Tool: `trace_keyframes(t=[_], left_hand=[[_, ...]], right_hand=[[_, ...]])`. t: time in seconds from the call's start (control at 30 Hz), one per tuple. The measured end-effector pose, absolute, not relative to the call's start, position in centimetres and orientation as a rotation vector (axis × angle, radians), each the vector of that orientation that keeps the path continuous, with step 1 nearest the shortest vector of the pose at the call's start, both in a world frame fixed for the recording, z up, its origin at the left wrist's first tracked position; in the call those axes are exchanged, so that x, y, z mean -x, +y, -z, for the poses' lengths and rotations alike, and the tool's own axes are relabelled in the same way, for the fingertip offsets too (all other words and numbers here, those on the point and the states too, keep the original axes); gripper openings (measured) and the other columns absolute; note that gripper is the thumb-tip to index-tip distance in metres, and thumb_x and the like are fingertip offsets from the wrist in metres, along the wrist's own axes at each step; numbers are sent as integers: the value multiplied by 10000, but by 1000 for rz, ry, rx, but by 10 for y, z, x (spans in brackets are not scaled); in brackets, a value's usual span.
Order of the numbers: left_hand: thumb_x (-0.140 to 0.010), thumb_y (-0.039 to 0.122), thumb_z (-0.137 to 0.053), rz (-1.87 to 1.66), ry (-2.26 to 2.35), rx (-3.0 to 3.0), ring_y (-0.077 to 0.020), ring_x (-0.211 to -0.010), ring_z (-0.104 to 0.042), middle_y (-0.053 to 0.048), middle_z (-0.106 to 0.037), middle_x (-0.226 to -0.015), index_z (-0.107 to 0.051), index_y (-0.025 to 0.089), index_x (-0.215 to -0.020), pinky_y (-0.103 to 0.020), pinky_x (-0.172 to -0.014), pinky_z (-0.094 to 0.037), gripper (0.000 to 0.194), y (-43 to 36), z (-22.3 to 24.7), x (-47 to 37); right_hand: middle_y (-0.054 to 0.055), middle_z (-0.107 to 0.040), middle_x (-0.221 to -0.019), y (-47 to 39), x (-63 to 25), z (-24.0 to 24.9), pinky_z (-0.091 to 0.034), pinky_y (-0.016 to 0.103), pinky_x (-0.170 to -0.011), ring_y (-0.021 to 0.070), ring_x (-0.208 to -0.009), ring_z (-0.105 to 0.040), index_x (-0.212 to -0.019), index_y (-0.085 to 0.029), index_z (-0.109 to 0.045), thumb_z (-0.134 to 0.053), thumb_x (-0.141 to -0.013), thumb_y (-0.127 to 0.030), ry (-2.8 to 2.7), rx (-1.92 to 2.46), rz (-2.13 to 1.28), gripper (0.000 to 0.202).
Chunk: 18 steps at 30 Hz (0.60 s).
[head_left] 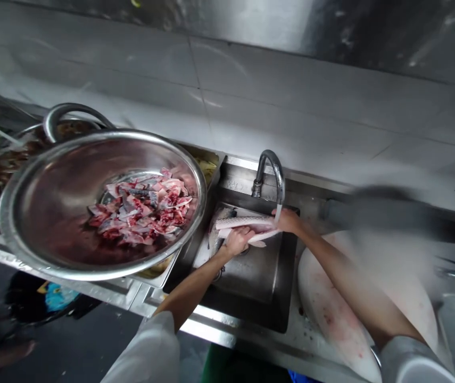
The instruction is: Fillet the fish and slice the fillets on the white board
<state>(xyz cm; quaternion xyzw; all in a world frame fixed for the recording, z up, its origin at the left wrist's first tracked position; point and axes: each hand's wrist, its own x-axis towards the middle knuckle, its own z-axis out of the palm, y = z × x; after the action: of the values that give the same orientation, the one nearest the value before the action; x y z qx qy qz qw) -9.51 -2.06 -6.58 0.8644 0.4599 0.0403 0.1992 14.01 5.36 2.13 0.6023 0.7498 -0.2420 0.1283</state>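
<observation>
A pale, slit-open fish (247, 223) is held in both hands over the steel sink (259, 274). My left hand (238, 242) is closed round its near side, around the middle. At the fish's right end, my right hand (287, 221) grips it under the curved tap (280, 183), where water appears to run down. More fish (214, 239) with silvery skin lies at the left of the basin, partly hidden behind my left hand and the held fish.
Left of the sink stands a big steel bowl (51, 213) with cut, bloody fish pieces (143, 210). A round white chopping board (331, 308), stained red, lies at right beside a blurred object. Behind rises a tiled wall (243, 106). Lower left, a blurred person's hand (7, 354) shows.
</observation>
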Motion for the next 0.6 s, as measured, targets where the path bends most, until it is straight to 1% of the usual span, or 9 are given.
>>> trace_keyframes(t=[0.07, 0.13, 0.2, 0.23, 0.3, 0.37, 0.43, 0.5, 0.6], left_hand=[[-861, 65, -628, -89, 1274, -2427, -261, -1049, -685, -97, -699, -1027, -733, 215, -1101, -372, -950, -567, 303, -22, 63, 100], [-862, 76, -635, -76, 1259, -2430, -263, -1048, -681, -99, -699, -1029, -729, 212, -1087, -374, -944, -562, 279, -27, 63, 105], [-865, 83, -638, -96, 1259, -2419, -263, -1040, -678, -100, -700, -1026, -725, 212, -1082, -378, -945, -559, 268, -33, 65, 109], [-862, 82, -639, -115, 1264, -2410, -262, -1036, -677, -99, -700, -1025, -723, 213, -1084, -379, -946, -559, 272, -37, 67, 111], [-837, 68, -647, -145, 1285, -2385, -258, -1023, -678, -94, -702, -1016, -720, 216, -1078, -378, -941, -561, 292, -46, 72, 115], [-801, 51, -656, -152, 1309, -2355, -257, -1015, -682, -91, -706, -1016, -716, 215, -1058, -375, -921, -567, 312, -55, 77, 120], [-778, 44, -658, -130, 1339, -2315, -257, -1007, -690, -92, -716, -1022, -707, 215, -1032, -369, -897, -572, 310, -65, 82, 125], [-781, 52, -654, -99, 1368, -2269, -256, -1018, -698, -92, -728, -1042, -696, 219, -1031, -359, -889, -572, 304, -75, 84, 130], [-785, 55, -640, -33, 1386, -2203, -256, -1051, -711, -90, -744, -1059, -683, 226, -1036, -347, -908, -568, 307, -88, 84, 136]], right_hand=[[112, -789, -1216, 62, -127, -18, -526, 292, -930, 225, -1080, -724, -1310, -181, -735, -545, -1045, -332, 2160, -1799, 674, 359], [106, -774, -1263, 72, -112, -17, -531, 301, -962, 220, -1105, -715, -1455, -187, -632, -537, -1049, -334, 2199, -1901, 639, 443], [138, -745, -1318, 84, -97, -19, -532, 323, -987, 234, -1135, -705, -1569, -156, -507, -544, -1052, -346, 2274, -1987, 567, 552], [162, -732, -1330, 89, -89, -20, -530, 340, -996, 251, -1147, -701, -1586, -135, -478, -548, -1055, -355, 2314, -1982, 531, 579], [191, -724, -1314, 99, -79, -21, -519, 364, -1008, 283, -1171, -686, -1533, -113, -534, -574, -1049, -345, 2373, -1861, 482, 539], [203, -723, -1285, 108, -75, -21, -502, 385, -1022, 306, -1211, -654, -1380, -109, -657, -576, -1035, -249, 2393, -1696, 421, 381], [202, -717, -1287, 119, -79, -20, -478, 405, -1047, 310, -1255, -612, -1216, -113, -731, -534, -1017, -138, 2407, -1567, 375, 281], [185, -723, -1274, 130, -86, -21, -446, 419, -1082, 297, -1272, -581, -1109, -126, -753, -483, -1006, -78, 2412, -1496, 362, 293], [148, -735, -1262, 145, -93, -29, -390, 394, -1138, 264, -1307, -534, -1069, -161, -755, -496, -999, -98, 2426, -1525, 471, 275]])
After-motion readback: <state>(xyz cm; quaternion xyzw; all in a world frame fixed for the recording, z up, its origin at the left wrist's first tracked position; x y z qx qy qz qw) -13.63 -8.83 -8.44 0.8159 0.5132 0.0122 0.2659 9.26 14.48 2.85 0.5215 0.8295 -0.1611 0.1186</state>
